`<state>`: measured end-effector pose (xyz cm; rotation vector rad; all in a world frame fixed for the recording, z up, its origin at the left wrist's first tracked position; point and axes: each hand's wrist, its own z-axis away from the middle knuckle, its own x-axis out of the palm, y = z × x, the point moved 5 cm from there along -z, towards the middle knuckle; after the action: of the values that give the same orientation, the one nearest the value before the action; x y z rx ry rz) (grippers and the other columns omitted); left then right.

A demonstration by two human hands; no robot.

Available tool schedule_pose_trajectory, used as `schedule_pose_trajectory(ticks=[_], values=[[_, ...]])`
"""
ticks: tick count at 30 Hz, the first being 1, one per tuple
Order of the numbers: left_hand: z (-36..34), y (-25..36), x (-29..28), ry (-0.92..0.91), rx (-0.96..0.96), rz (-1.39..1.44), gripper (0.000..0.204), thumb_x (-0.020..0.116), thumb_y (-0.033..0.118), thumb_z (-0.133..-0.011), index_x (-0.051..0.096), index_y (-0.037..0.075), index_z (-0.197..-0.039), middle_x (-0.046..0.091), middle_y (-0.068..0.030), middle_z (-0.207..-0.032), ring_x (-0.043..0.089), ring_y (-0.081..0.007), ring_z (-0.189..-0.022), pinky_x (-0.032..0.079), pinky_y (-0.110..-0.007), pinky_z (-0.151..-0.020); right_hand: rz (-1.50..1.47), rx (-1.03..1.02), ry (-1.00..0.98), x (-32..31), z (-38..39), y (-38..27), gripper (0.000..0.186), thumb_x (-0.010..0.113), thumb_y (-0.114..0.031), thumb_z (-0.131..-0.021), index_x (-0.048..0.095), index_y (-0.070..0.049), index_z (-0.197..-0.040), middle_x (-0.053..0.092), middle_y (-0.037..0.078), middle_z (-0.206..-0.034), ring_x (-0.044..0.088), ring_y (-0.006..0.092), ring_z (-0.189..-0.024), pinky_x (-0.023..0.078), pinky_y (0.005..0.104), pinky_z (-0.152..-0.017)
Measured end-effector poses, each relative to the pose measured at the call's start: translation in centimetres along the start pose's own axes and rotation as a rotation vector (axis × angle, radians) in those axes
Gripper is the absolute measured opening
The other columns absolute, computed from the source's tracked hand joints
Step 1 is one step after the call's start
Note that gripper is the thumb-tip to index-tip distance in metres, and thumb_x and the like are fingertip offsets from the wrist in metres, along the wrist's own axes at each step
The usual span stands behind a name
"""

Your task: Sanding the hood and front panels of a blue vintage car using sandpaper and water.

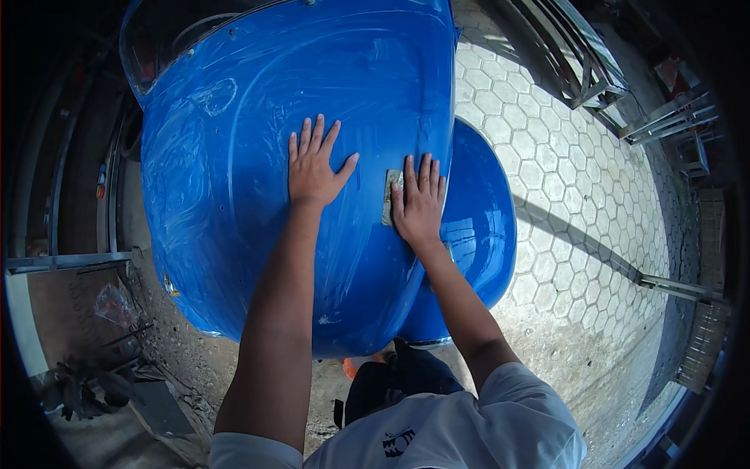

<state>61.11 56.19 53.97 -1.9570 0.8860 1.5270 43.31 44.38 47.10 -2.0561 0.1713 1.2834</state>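
Note:
A large, curved blue vehicle body panel lies before me, with whitish, cloudy streaks over much of its surface. My left hand rests flat near its middle, open, fingers pointing away from me. Close to the panel's right edge, my right hand lies palm down with its fingers stretched out. Its thumb side overlaps a thin, mottled grey-green rectangular piece lying on the panel. What that piece is made of, and how far it runs under the palm, I cannot tell.
A glossy blue rounded fender bulges out right of the panel. A dark windscreen borders the far left. Hexagonal paving spreads to the right, with metal frames beyond it. Boards and dark scraps lie at the lower left.

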Motion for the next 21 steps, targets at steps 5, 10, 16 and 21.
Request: schedule_pose_trajectory(ticks=[5,10,16,21], values=[[-1.1,2.0,0.0,0.012,0.017,0.058,0.073,0.053,0.060,-0.100,0.039,0.023,-0.161,0.029,-0.0089,-0.170,0.019,-0.0286,-0.159,0.010,-0.049,-0.130,0.022,0.031,0.123,-0.7,-18.5,4.7,0.072,0.041,-0.057,-0.104,0.038,-0.013,-0.161,0.026,0.023,-0.168,0.021,0.0412,-0.157,0.015,0.0554,-0.126],[-1.1,2.2,0.2,0.006,0.020,0.065,0.073,0.053,0.060,-0.100,0.039,0.023,-0.161,0.029,-0.0093,-0.169,0.019,-0.0297,-0.159,0.011,-0.049,-0.130,0.045,0.035,0.162,-1.1,-20.9,5.0,0.078,0.044,-0.064,-0.101,0.041,-0.013,-0.159,0.028,0.023,-0.167,0.023,0.0415,-0.156,0.017,0.0551,-0.126],[-0.2,0.2,0.0,0.007,-0.024,0.034,0.066,0.048,0.056,-0.103,0.039,0.023,-0.161,0.030,-0.0095,-0.169,0.020,-0.0297,-0.158,0.011,-0.050,-0.130,0.115,-0.150,-0.002,-0.8,2.1,-2.7,0.073,0.050,-0.060,-0.100,0.047,-0.013,-0.157,0.036,0.022,-0.164,0.029,0.0411,-0.154,0.018,0.0591,-0.123],[-0.6,0.7,0.1,0.017,-0.013,0.103,0.056,0.040,0.047,-0.108,0.041,0.024,-0.159,0.033,-0.0088,-0.168,0.022,-0.0279,-0.158,0.012,-0.048,-0.130,0.150,-0.164,-0.031,-1.1,0.7,-3.5,0.074,0.048,-0.060,-0.101,0.044,-0.013,-0.158,0.036,0.022,-0.164,0.028,0.0408,-0.154,0.016,0.0587,-0.124]])
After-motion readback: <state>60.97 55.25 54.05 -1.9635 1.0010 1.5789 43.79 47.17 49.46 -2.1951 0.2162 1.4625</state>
